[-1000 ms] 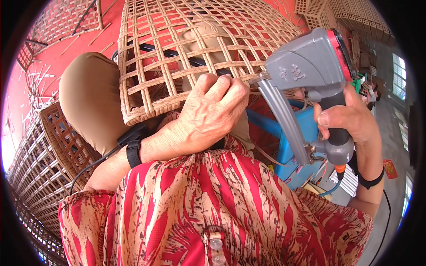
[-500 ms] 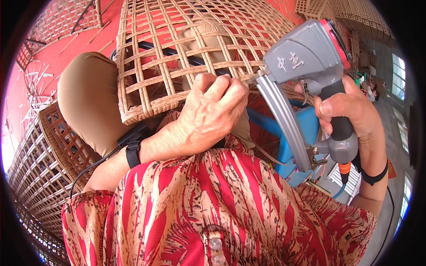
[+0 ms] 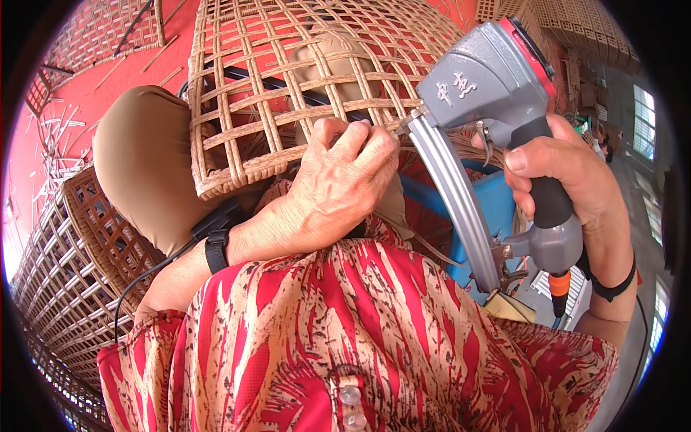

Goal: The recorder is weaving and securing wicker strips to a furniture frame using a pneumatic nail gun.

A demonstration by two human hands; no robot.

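Across my lap lies an open-weave tan wicker panel (image 3: 248, 137) with a thick braided near edge. My left hand (image 3: 345, 183) is closed over that edge at its right part, fingers curled onto the weave; the fingertips are hidden from me. A grey pneumatic nail gun (image 3: 482, 79) with a red-rimmed head and a long curved magazine is gripped by its black handle in my right hand (image 3: 568, 169). Its nose points left, close beside my left knuckles and the panel's edge. The forefinger is near the trigger.
A finished-looking woven basket (image 3: 65, 245) stands at the left beside my knee (image 3: 147, 165). Cut strips (image 3: 61, 137) litter the red floor cloth. Under the gun is a blue plastic stool (image 3: 489, 201). An air hose hangs from the handle; more wickerwork (image 3: 583, 29) sits at the far right.
The nail gun has shifted slightly left and tilted in my right hand, its head higher and its magazine end lower. My left hand stays on the panel's edge, nearly unmoved.
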